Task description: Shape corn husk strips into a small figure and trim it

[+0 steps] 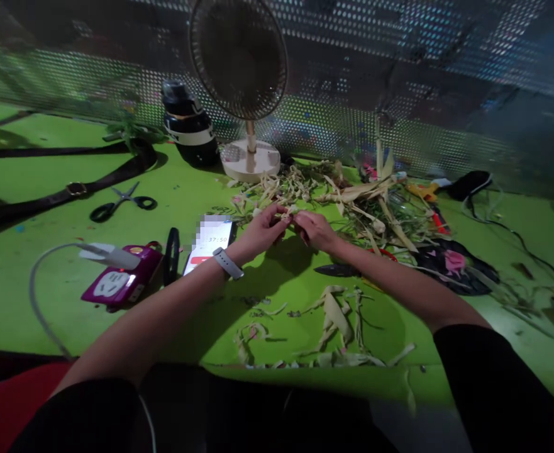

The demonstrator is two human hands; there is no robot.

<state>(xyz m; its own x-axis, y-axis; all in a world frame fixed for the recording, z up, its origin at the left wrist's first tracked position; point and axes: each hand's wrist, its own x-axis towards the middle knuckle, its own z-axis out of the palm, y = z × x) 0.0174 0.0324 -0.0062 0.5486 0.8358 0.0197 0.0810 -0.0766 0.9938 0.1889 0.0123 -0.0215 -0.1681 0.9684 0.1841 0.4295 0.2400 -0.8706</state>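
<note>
My left hand (267,228) and my right hand (315,230) meet over the middle of the green table, fingertips pinched close together. Between them shows a small bit of pale husk-like strip (292,209), mostly covered by the fingers. Just beyond the hands lies a heap of dry, twisted pale strips (290,184). Longer husk-like leaves (356,192) mixed with green stems are piled to the right. Below my right forearm, a dark pointed blade (336,270) rests on the table; its other end is hidden. A phone (210,242) lies beside my left wrist.
Loose strips (337,318) lie along the near edge of the table (277,340). At left are scissors (123,201), a purple power bank (123,277) with a cable, and a dark strap (69,192). A fan (251,157) and a black bottle (192,129) stand at the back.
</note>
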